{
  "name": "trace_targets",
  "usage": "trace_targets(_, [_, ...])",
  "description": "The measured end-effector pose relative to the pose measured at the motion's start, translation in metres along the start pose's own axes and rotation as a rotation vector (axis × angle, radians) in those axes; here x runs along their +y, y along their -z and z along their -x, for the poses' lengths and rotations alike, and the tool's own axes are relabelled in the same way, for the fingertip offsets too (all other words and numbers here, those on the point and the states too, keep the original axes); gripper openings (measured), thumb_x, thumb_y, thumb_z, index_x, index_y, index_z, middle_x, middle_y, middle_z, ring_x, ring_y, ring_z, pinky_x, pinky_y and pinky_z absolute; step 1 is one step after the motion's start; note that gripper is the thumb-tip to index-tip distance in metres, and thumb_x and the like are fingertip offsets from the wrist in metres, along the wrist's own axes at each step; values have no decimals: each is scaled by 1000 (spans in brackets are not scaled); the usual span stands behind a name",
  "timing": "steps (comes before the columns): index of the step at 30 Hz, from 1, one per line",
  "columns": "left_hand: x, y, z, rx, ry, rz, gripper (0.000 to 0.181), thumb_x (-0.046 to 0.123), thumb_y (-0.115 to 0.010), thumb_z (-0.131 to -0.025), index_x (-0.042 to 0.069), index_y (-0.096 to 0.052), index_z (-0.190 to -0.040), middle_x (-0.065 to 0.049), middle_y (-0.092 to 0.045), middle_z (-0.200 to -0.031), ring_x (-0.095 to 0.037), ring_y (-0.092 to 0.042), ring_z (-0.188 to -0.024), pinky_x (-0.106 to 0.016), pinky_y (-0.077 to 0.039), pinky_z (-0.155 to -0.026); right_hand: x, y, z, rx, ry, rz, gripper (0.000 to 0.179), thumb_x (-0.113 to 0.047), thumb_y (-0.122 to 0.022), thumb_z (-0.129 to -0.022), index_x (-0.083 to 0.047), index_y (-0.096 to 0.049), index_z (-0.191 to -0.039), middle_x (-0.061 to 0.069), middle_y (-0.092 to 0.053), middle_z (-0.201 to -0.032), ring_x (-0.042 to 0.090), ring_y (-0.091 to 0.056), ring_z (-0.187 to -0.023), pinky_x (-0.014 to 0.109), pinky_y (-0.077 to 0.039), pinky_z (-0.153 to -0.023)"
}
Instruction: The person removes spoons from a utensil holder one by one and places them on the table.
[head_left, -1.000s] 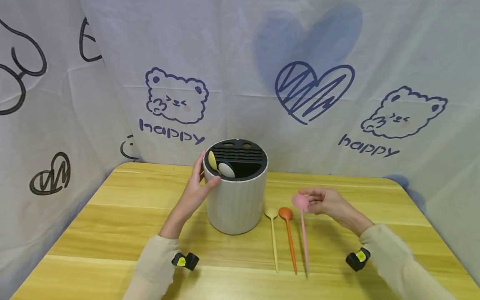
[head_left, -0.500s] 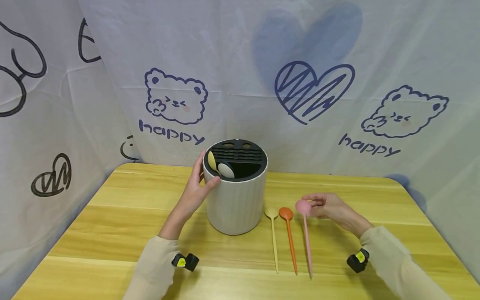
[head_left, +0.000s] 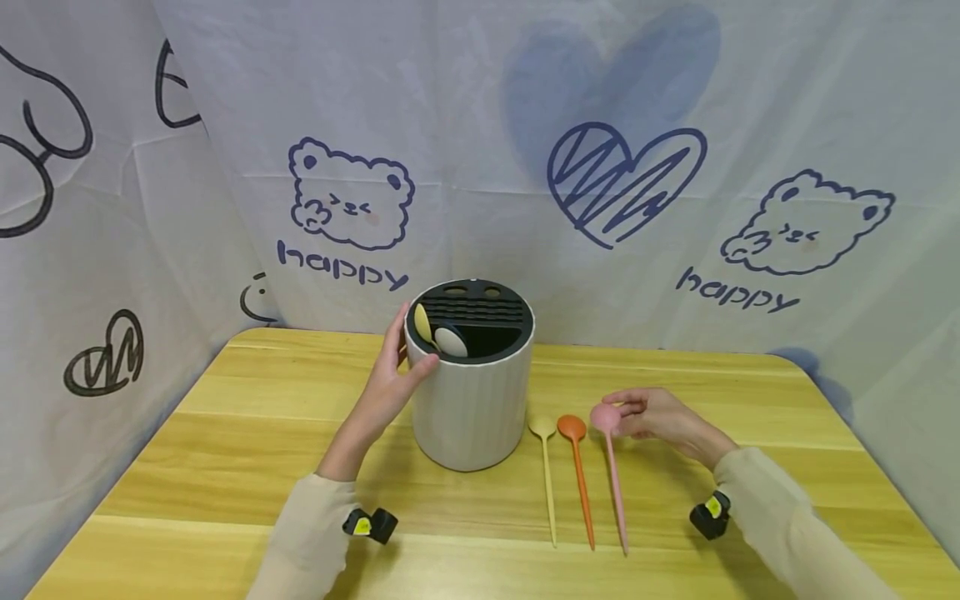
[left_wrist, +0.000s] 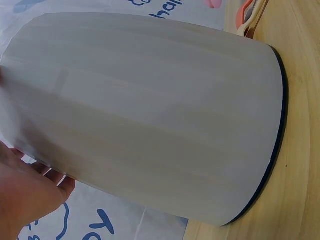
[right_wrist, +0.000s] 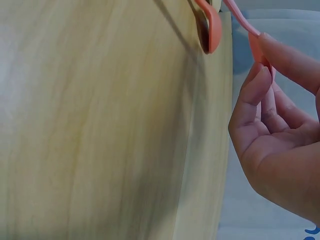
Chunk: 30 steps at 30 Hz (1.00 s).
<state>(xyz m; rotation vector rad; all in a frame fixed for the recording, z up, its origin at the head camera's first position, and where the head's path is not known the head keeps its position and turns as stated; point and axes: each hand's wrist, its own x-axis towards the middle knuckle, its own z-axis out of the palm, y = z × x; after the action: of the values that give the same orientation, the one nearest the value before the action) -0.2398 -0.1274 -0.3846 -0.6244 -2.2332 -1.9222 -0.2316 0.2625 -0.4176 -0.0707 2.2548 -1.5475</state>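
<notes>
A whitish ribbed utensil holder (head_left: 471,417) with a black slotted top stands upright on the table. My left hand (head_left: 392,385) grips its upper left side, thumb at the front of the rim and fingers round the back. Inside the holder's front opening are a yellow spoon (head_left: 423,322) and a whitish spoon (head_left: 451,341). My right hand (head_left: 660,422) pinches the edge of a pink spoon's bowl (head_left: 604,417) between thumb and finger; the handle points toward me. In the right wrist view the pinched bowl (right_wrist: 256,47) is seen from its edge.
Left of the pink spoon lie an orange spoon (head_left: 577,458) and a pale yellow spoon (head_left: 546,467), side by side with handles toward me. A wooden table (head_left: 225,467) bears everything. Behind it hangs a printed white cloth (head_left: 480,125).
The right hand and the pink spoon have shifted slightly right and lower, away from the orange spoon. The left hand stays on the holder.
</notes>
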Motion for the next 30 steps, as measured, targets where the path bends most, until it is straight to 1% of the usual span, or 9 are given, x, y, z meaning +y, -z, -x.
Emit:
trace_targets(4, [0,0,0,0,4,-1,94,51,-62,-89,10,-10,-156,-9,-11,-160,-29,-13,-145,-52,-14,-115,2,0,-3,0,-4,28,58,1,-71,-80,13,-47,-132,10,-65,-101,18,-61,-84,31,-53,-71])
trace_targets(14, [0,0,0,-2,3,1,94,52,-62,-89,13,-9,-156,-9,-10,-160,-29,-12,-145,-52,-13,-115,9,0,-8,-18,2,40,54,2,-70,-82,14,-48,-130,11,-64,-99,17,-60,-80,29,-53,-68])
trace_targets(19, [0,1,0,3,3,1,96,55,-62,-88,13,-10,-156,-9,-10,-160,-29,-13,-145,-52,-13,-115,11,-1,-13,-17,-3,84,50,2,-71,-81,13,-52,-127,10,-66,-96,17,-60,-79,30,-53,-68])
trace_targets(23, [0,1,-1,0,8,-1,96,55,-62,-88,13,-10,-156,-9,-10,-160,-29,-13,-145,-53,-13,-115,14,0,-16,-11,-22,115,48,2,-72,-81,11,-55,-125,10,-66,-96,17,-59,-80,29,-53,-68])
trace_targets(30, [1,0,-2,-3,17,-3,97,58,-62,-87,15,-9,-156,-8,-9,-161,-30,-12,-145,-53,-13,-114,17,-1,-18,-33,-28,113,47,2,-71,-82,12,-55,-125,9,-66,-94,16,-59,-78,27,-52,-65])
